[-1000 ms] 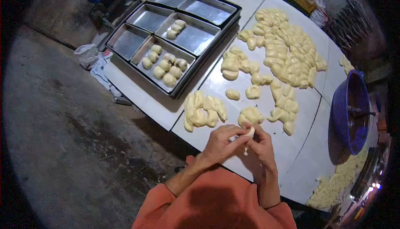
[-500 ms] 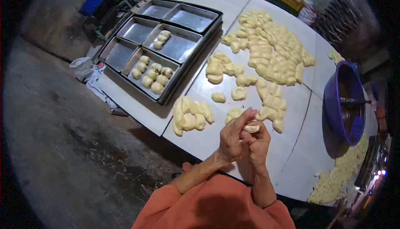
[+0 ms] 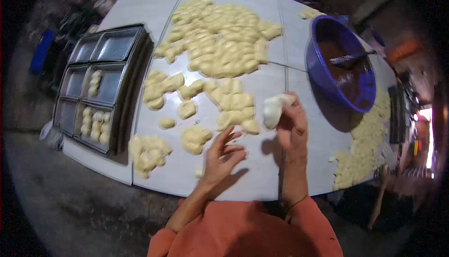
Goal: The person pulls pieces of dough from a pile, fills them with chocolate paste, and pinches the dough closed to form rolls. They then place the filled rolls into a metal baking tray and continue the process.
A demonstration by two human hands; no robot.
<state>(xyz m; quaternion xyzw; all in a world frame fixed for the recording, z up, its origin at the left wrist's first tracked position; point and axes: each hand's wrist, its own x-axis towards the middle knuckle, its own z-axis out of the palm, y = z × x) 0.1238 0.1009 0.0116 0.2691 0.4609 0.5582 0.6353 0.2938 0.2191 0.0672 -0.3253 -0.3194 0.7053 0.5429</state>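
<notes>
My right hand (image 3: 294, 128) is raised above the white table and grips a pale, stretched piece of dough (image 3: 273, 111) by its edge. My left hand (image 3: 223, 159) hovers over the tabletop with fingers apart and nothing in it. Beyond the left hand lies a cluster of dough pieces (image 3: 234, 105), with a smaller dough clump (image 3: 195, 139) to its left. A small bit of dough (image 3: 199, 171) sits by the left wrist. Farther right stands a purple basin (image 3: 318, 79) with a brown filling (image 3: 348, 82) and a dark-handled utensil (image 3: 348, 60) resting in it.
A large spread of dough pieces (image 3: 224, 37) covers the table's far middle. At left, metal baking pans (image 3: 112, 46) hold dough balls (image 3: 96, 124) in two compartments. More dough (image 3: 367, 140) lies along the right edge. Another dough clump (image 3: 148, 154) is near the front left.
My hands have come apart. The right hand has lifted the dough piece, now flatter, toward the basin, and the left is free. The view has turned to the right.
</notes>
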